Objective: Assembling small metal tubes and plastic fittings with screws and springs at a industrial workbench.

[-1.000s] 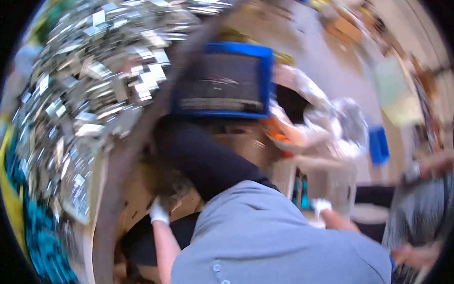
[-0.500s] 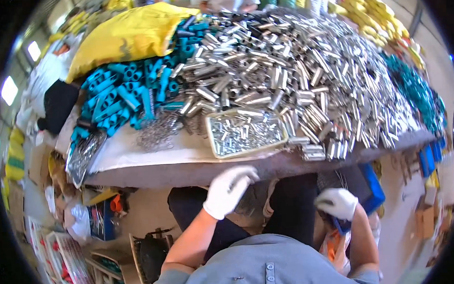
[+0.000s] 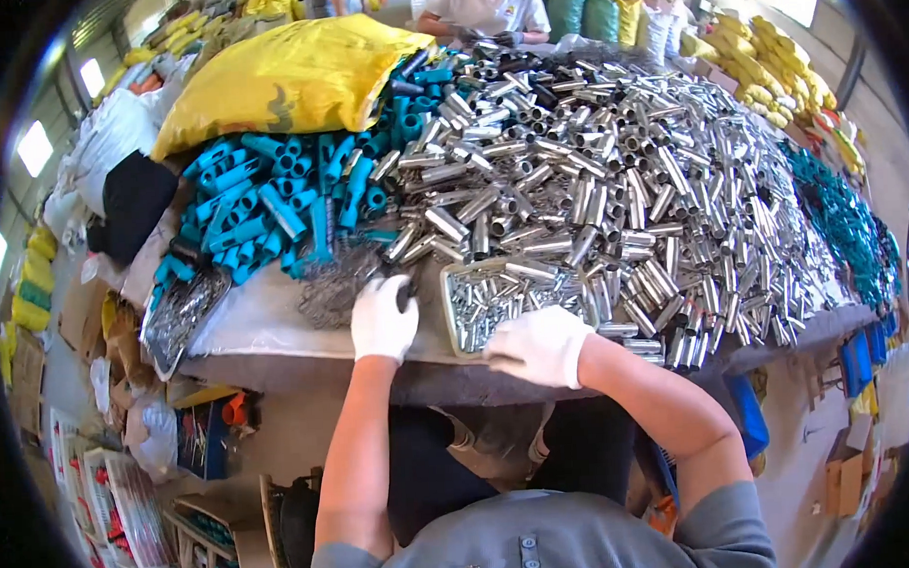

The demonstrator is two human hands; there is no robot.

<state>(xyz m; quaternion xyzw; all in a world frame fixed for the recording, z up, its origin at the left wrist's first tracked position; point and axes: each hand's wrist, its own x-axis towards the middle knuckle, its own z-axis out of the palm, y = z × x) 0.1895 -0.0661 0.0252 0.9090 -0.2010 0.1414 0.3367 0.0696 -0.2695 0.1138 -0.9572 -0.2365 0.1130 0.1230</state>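
Note:
My left hand (image 3: 384,319), in a white glove, is at the front of a loose heap of thin wire springs (image 3: 327,290). Its fingers curl inward, with a dark patch between thumb and fingers; what they hold I cannot make out. My right hand (image 3: 545,349), gloved too, covers the front right part of a pale rectangular tray (image 3: 452,324) of small shiny metal pieces (image 3: 495,295). Its fingers are bent together, their tips partly hidden. A large pile of silver metal tubes (image 3: 612,193) rises behind and right of the tray.
Teal plastic sleeves (image 3: 247,206) lie at the left under a yellow sack (image 3: 277,80). A clear bag of metal parts (image 3: 180,319) hangs over the left corner. Teal pieces (image 3: 837,211) are heaped far right. A person (image 3: 490,7) is across the table; a blue crate (image 3: 747,414) stands below.
Both hands have moved from above my lap up to the table, the left one to the springs and the right one leftward to the tray. The view has shifted slightly.

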